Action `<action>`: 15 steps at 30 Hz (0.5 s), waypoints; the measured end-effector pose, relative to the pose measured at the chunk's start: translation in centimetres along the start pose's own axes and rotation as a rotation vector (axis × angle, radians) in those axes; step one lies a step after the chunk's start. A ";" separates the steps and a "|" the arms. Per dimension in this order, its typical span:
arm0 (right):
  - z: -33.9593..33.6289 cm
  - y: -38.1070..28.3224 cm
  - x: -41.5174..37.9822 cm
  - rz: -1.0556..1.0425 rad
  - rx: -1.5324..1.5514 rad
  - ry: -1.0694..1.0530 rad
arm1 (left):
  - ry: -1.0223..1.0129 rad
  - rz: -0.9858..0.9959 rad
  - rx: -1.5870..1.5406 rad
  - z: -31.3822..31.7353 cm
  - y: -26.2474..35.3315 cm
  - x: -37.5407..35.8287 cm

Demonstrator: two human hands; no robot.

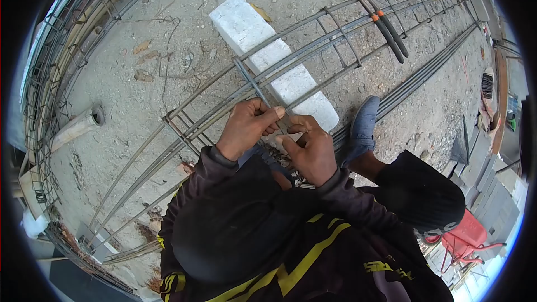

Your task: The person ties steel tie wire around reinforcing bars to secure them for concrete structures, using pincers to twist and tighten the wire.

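Observation:
A long cage of steel reinforcing bars (330, 86) runs from lower left to upper right, with square stirrups around its bars. My left hand (246, 126) is closed in a pinch at the near corner of a stirrup (250, 78), thumb and forefinger together. Just right of it, my right hand (310, 148) has its fingers curled in towards the thumb by the near bar. What either hand pinches is too small or hidden to make out. Pincers (383, 22) with black and orange handles lie across the cage farther right.
Under the cage lies a white block (240, 22). Loose bars (430, 70) lie by my shoe (363, 126). More bar cages (56, 61) and a pipe (78, 128) are at left. Grey slabs (484, 168) and a red wheelbarrow (465, 237) stand at right.

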State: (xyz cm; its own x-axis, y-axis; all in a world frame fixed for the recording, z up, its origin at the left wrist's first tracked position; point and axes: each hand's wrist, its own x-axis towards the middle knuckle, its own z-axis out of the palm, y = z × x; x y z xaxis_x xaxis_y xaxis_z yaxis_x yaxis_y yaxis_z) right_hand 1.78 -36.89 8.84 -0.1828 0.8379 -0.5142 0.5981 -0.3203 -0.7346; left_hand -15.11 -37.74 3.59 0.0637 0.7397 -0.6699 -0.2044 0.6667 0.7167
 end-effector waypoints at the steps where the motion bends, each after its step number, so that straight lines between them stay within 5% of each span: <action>1: -0.6 0.5 -0.2 -0.042 -0.078 -0.047 | 0.001 -0.012 -0.003 -0.1 0.2 0.0; 7: -1.2 0.8 -1.6 -0.471 -0.353 -0.070 | -0.028 -0.039 -0.032 -0.2 0.0 0.0; 15: -2.6 -0.9 3.2 -0.660 -0.476 0.051 | -0.052 -0.035 -0.035 -0.2 0.1 0.2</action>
State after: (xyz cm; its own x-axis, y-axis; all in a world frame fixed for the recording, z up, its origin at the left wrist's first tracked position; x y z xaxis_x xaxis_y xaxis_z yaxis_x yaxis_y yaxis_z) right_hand 2.73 -32.79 9.03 -0.5847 0.8111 -0.0124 0.6491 0.4587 -0.6069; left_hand -15.33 -37.54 3.43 0.1217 0.7202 -0.6830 -0.2355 0.6894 0.6850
